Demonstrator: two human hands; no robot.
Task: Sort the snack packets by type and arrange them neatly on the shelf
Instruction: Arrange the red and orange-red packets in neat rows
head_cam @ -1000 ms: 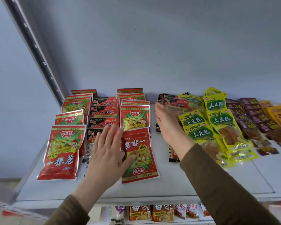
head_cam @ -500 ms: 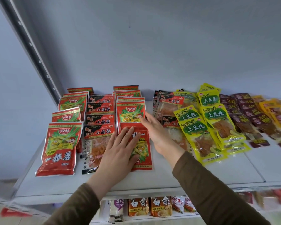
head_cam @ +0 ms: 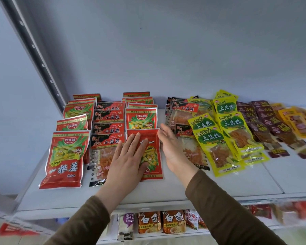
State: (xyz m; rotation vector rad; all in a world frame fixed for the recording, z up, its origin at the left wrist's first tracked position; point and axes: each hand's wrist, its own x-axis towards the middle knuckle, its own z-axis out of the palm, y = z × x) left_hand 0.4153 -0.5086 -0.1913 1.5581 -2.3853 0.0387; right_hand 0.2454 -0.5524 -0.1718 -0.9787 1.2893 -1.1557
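My left hand [head_cam: 129,161] lies flat, fingers straight, on an upside-down red packet [head_cam: 153,156] at the front of a red-packet column [head_cam: 140,117]. My right hand [head_cam: 170,147] stands on edge with straight fingers against that packet's right side. To the left sit a column of black-and-red packets [head_cam: 108,129] and another red column, its front packet [head_cam: 65,160] large. Right of my hands lie more black-and-red packets [head_cam: 183,110], yellow-green packets [head_cam: 224,131], dark maroon packets [head_cam: 265,124] and orange-yellow packets [head_cam: 297,122].
The white shelf [head_cam: 166,190] has bare surface along its front edge. A grey slotted upright [head_cam: 34,48] rises at the left against the pale wall. A lower shelf holds noodle packs [head_cam: 162,221] and other packets.
My right hand came back from the black-and-red packets to the right edge of the upside-down red packet. My left hand slid with that packet toward the back, lining it up with its column.
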